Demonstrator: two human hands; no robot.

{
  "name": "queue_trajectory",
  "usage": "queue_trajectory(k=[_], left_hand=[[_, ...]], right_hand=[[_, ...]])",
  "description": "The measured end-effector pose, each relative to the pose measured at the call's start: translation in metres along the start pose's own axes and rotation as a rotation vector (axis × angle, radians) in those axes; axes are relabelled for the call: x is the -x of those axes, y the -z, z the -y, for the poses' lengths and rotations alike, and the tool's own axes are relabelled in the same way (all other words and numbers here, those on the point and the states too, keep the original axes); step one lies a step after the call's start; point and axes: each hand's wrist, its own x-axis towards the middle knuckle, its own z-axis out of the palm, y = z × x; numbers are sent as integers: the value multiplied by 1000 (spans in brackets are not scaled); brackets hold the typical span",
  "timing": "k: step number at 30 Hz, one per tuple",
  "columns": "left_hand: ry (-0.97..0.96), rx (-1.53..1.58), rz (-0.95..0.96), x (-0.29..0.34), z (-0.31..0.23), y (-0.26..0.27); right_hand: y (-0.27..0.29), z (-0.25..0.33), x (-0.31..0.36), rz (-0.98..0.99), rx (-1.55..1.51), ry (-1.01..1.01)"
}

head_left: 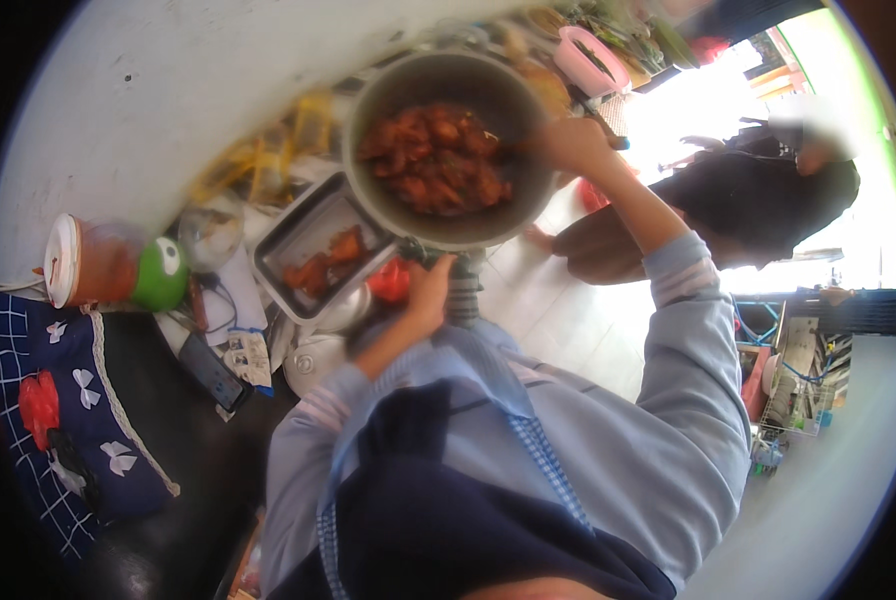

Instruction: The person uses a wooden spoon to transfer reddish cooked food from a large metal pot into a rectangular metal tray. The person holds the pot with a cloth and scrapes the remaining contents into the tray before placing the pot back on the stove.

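A deep round pan (368, 200) holds many glossy red-brown pieces of food (438, 160) that look like sauced chicken. My right hand (576, 147) is closed at the pan's right rim around a brown stirring utensil (516, 147), whose end dips toward the food; its outline is blurred. Below the pan, my left hand (430, 295) closes on the dark pan handle (426, 256), which is partly hidden by the fingers. Left of that hand, a rectangular metal tray (273, 250) holds a few similar pieces.
A red bundle (390, 280) lies between tray and left hand. Leftward are a phone (213, 372), a green container (160, 273) and a white-lidded tub (63, 262). A pink basket (593, 62) stands behind the pan. Another person in dark clothes (708, 215) is at the right.
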Motion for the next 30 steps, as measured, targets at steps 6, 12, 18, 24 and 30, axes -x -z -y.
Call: queue_trajectory(k=[6,12,18,24,30], left_hand=[[-3,62,23,11,-5,3],[-10,58,73,19,-27,-9],[39,34,65,22,-31,-11],[32,90,148,13,-19,-1],[-11,35,92,-3,-9,1]], right_hand=[[-12,-57,18,-15,-153,-103],[-27,-51,13,21,-171,-81],[-28,-61,14,72,-293,-169],[-1,-86,21,52,-325,-84],[28,-77,32,-14,-443,-47]])
